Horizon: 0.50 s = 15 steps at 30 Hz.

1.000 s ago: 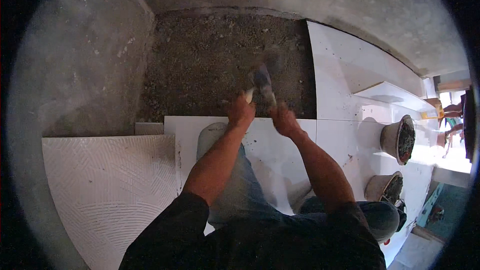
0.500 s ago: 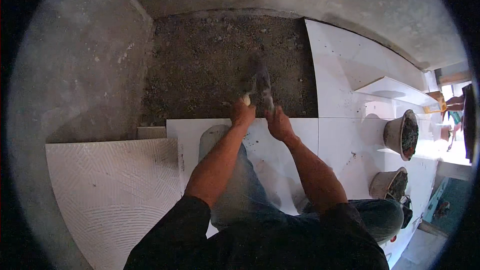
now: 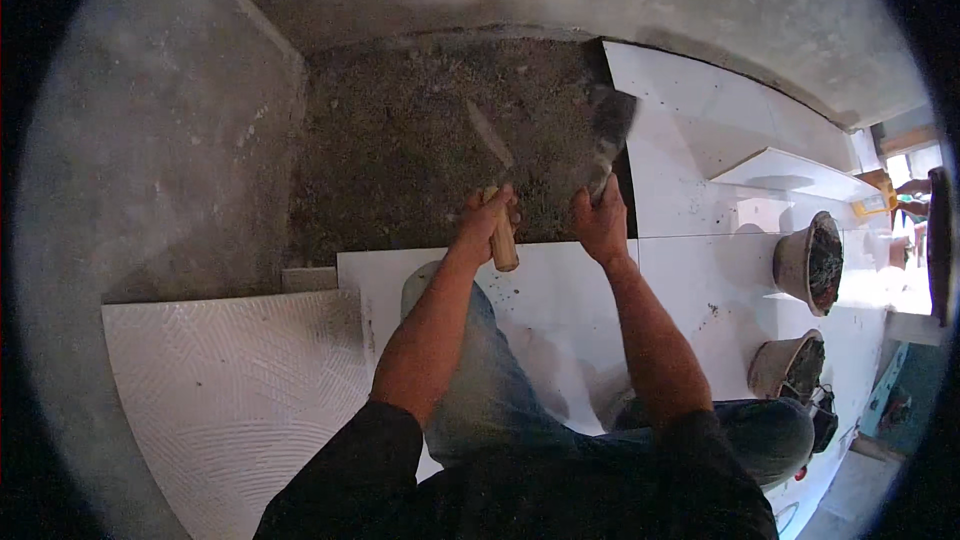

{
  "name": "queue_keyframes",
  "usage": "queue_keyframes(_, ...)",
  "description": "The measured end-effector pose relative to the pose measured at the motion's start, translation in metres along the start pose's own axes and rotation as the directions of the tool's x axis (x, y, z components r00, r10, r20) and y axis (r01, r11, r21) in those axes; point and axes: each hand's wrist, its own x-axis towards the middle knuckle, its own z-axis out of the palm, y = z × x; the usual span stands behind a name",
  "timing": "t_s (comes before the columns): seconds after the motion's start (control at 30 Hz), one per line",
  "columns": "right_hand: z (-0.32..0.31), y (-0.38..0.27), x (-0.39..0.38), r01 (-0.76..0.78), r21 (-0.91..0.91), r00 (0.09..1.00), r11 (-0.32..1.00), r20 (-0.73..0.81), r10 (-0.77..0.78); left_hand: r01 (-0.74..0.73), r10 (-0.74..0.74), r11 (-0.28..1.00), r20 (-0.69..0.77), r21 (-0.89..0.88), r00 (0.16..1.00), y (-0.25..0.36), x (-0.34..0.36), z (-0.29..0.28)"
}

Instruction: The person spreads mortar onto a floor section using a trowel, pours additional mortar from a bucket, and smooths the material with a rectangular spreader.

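Note:
My left hand (image 3: 482, 227) is wrapped round the light wooden handle of a trowel (image 3: 505, 248). Its narrow blade points forward over the dark, gritty mortar bed (image 3: 400, 140). In my right hand (image 3: 603, 228) is a scraper (image 3: 613, 120) with a broad, dark blade, blurred a little by motion. That blade reaches over the bed's right edge, beside the laid white tile (image 3: 680, 130). I cannot tell whether either blade touches the surface below. Both hands are just beyond the front edge of the white tile (image 3: 560, 300) on which my knee rests.
A large tile (image 3: 230, 370) with ridged adhesive lies at the left. Two buckets of mix, one (image 3: 800, 262) farther and one (image 3: 775, 365) nearer, stand at the right. A loose tile piece (image 3: 790, 172) lies beyond them. Concrete walls (image 3: 200, 140) enclose the left and far sides.
My hands have moved apart. The right has carried the scraper rightward to the bed's edge; the left has turned the trowel, so its handle and blade show more plainly.

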Motion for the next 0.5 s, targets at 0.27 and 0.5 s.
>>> queue_keyframes(0.27, -0.023, -0.045, 0.009, 0.250, -0.395, 0.895, 0.884, 0.444, -0.055, 0.167, 0.015, 0.926, 0.475, -0.339, 0.880, 0.005, 0.001, -0.006)
queue_keyframes(0.5, -0.001, -0.031, 0.018, 0.428, -0.536, 0.845, 0.728, 0.523, -0.111, -0.081, 0.050, 0.974, 0.148, 0.213, 0.988, -0.018, 0.013, -0.004)
